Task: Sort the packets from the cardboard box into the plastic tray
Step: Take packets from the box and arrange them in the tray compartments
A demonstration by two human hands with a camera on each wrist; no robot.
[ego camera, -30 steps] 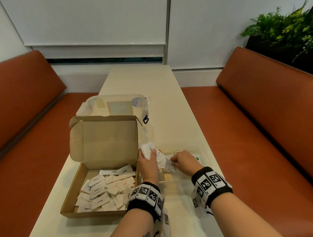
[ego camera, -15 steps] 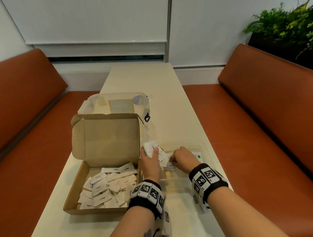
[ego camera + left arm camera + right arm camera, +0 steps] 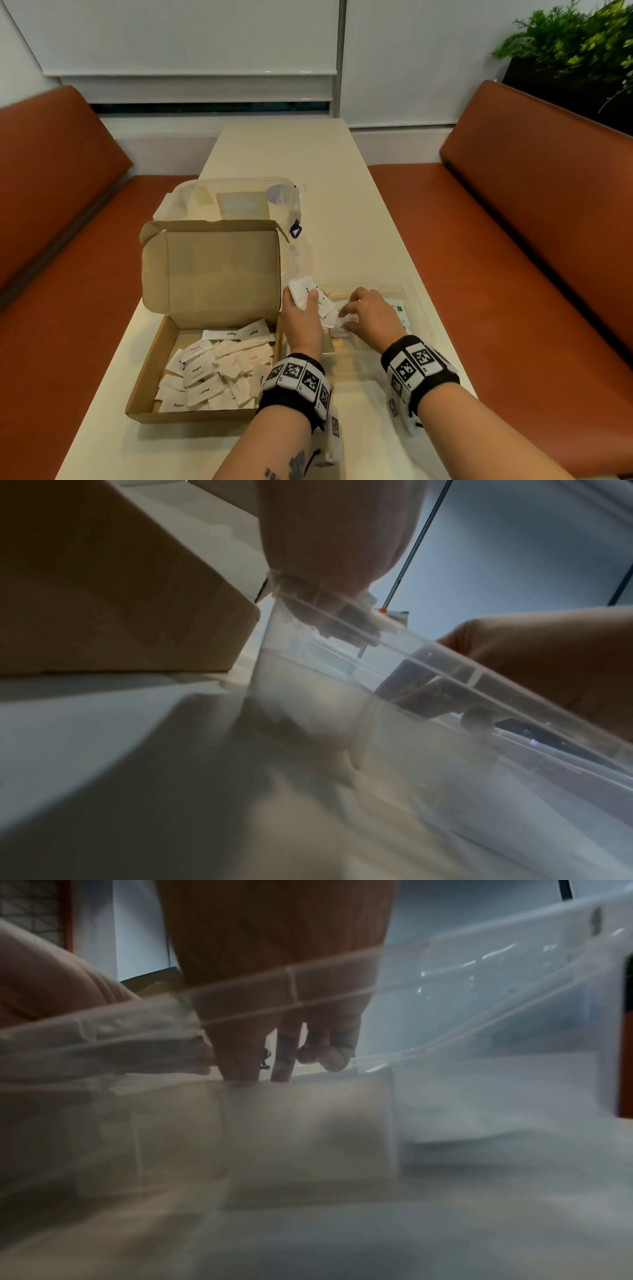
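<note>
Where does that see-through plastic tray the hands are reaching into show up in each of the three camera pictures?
Head view: plastic tray right of centre, beside the cardboard box.
Left wrist view: its clear wall runs from centre to the right edge.
Right wrist view: its rim and wall cross the whole picture.
Shared landmark: the right hand reaching inside, seen through the wall at and.

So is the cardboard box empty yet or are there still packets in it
Not empty. The cardboard box is open, lid up, and many white packets still cover most of its floor.

The brown corrugated cardboard box (image 3: 205, 274) looks matt. The clear plastic tray (image 3: 419, 305) is glossy, and the white paper packets (image 3: 202, 373) are creased.
</note>
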